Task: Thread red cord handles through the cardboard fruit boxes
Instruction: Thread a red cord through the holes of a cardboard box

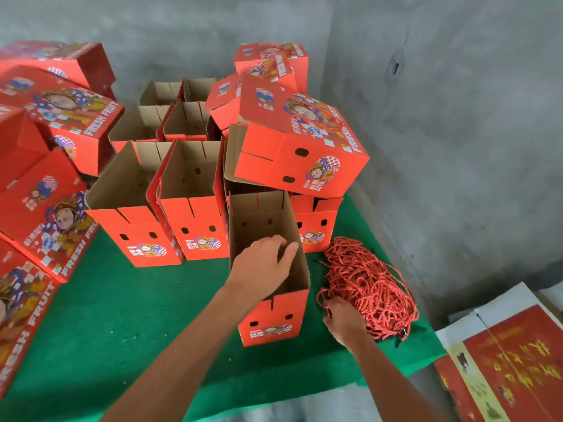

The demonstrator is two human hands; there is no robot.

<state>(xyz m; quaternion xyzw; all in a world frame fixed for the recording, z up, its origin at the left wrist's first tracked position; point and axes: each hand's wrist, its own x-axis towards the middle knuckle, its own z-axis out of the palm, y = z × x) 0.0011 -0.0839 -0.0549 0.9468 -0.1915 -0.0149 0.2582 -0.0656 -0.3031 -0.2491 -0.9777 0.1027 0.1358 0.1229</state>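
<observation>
1. Red cord handles [370,287] are heaped in a tangled pile on the green table cover [122,315], near its right edge and just to the right of the open fruit box [268,269].
2. That open fruit box is stood upright near the front of the table, brown inside showing, two oval holes seen in its red front face.
3. The left hand [263,268] is laid over the box's open top, fingers relaxed and spread across the right wall, nothing gripped.
4. The right hand [345,319] is placed at the near edge of the cord pile, fingers curled into the strands; whether a single cord is pinched cannot be told.
5. More open boxes [170,202] are lined up behind, toward the back edge.
6. Closed printed boxes [301,141] are stacked at the back right, and others [51,190] along the left edge.
</observation>
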